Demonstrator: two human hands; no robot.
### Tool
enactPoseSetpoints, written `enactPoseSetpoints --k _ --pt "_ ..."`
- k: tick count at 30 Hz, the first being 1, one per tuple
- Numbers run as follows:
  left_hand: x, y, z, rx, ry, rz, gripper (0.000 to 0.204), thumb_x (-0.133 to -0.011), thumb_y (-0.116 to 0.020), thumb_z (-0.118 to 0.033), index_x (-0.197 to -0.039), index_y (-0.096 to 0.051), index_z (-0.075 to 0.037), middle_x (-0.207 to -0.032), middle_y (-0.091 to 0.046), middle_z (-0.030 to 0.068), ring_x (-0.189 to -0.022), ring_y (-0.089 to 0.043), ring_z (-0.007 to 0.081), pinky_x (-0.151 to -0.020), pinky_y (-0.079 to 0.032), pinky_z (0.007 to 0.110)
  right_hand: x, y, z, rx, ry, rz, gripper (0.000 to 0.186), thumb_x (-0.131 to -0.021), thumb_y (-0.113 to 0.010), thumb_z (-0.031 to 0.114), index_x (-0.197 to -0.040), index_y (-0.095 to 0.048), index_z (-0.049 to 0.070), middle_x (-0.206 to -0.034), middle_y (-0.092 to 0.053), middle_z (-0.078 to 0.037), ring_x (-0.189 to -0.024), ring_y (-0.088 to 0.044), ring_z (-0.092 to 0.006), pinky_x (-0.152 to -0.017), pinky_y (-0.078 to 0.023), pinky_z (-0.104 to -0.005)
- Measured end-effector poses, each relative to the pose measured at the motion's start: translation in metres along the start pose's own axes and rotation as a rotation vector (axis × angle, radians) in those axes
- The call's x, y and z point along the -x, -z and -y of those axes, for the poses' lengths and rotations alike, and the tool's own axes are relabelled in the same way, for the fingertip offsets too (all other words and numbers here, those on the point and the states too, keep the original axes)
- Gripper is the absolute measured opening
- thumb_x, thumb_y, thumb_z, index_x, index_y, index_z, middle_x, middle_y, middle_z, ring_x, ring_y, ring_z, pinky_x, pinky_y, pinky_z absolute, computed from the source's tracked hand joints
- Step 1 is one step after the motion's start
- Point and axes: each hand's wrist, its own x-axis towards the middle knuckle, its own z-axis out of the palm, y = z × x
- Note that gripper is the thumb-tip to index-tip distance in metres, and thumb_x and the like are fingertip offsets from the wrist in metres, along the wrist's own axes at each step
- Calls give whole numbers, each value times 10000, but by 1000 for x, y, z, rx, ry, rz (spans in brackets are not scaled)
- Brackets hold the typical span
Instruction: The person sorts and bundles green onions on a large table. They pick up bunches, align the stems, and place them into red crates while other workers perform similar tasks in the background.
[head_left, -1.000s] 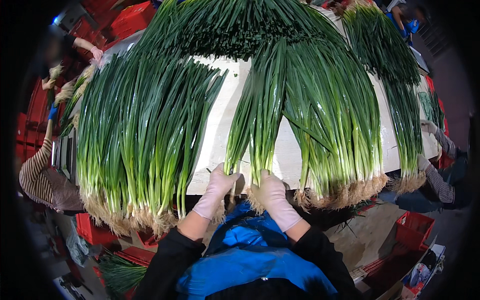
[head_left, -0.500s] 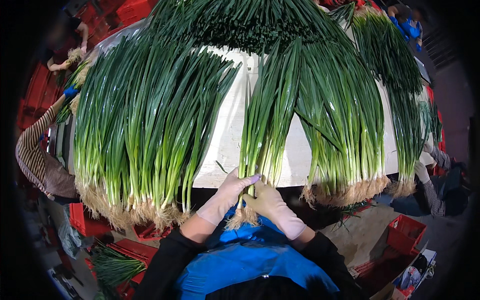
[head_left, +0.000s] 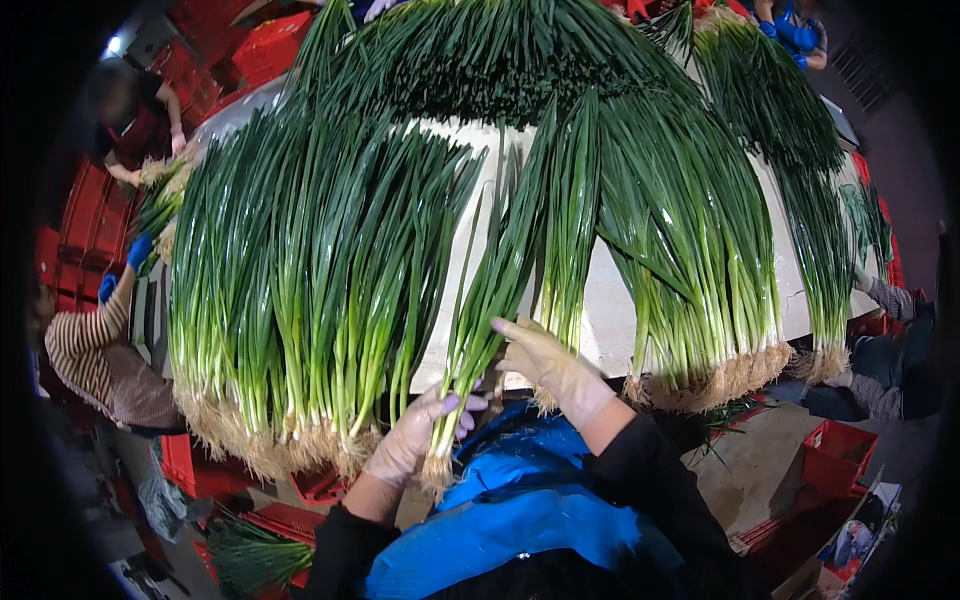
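My gloved left hand [head_left: 418,438] is wrapped round a small bunch of green onions [head_left: 475,340], gripping the pale stems just above the roots. The bunch slants up and right over the white table [head_left: 595,310], its roots beyond the near edge. Beside its stems, my gloved right hand [head_left: 558,378] is open, with thumb and fingers apart; its fingertips are partly hidden. Another narrow bunch [head_left: 567,270] lies behind the right hand. A wide row of green onions [head_left: 300,290] lies to the left, roots toward me, and another row [head_left: 700,260] to the right.
A dense heap of leaves [head_left: 500,60] covers the table's far side. Co-workers stand at the left, one in a striped sleeve [head_left: 85,335], and others at the right and far edges. Red crates [head_left: 840,455] stand on the floor. My blue apron [head_left: 520,510] is against the near edge.
My left hand has moved left and down with the small bunch, which now tilts and stands apart from the bunch beside it. My right hand has come off the stems and opened.
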Motion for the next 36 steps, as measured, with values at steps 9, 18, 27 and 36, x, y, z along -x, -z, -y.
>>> enactPoseSetpoints --k 9,18,27,36 --pt "32 12 26 -129 -1 22 445 -947 -549 -144 -1355 -410 -34 -1138 -614 154 -943 -640 219 -806 -525 331 -27 -25 -33 -261 27 115 390 -844 -674 93 -1210 -558 30 -1097 -632 -127 -1037 -604 -281 -910 -483 -471" --pt "14 -11 40 -125 -266 -200 418 -987 -494 -196 -1383 -387 -110 -1021 -635 92 -689 -562 118 -614 -477 254 -8 -28 -13 553 144 -307 759 -825 -707 296 -1389 -311 -22 -1356 -435 -223 -1264 -429 -324 -1018 -407 -431" --pt "6 -1 56 -194 -269 -241 431 -978 -511 -141 -1388 -388 -97 -966 -652 73 -651 -539 98 -577 -461 242 4 -66 29 1277 486 -387 640 -843 -654 327 -1317 -433 -43 -1049 -629 -211 -960 -630 -306 -870 -500 -384" --pt "12 2 65 -276 -311 -250 508 -969 -534 -177 -1428 -336 -92 -956 -634 51 -662 -547 88 -586 -475 230 -65 -61 42 763 257 -392 222 -894 -596 166 -1055 -608 12 -860 -678 -64 -507 -583 -117 -405 -400 -239"
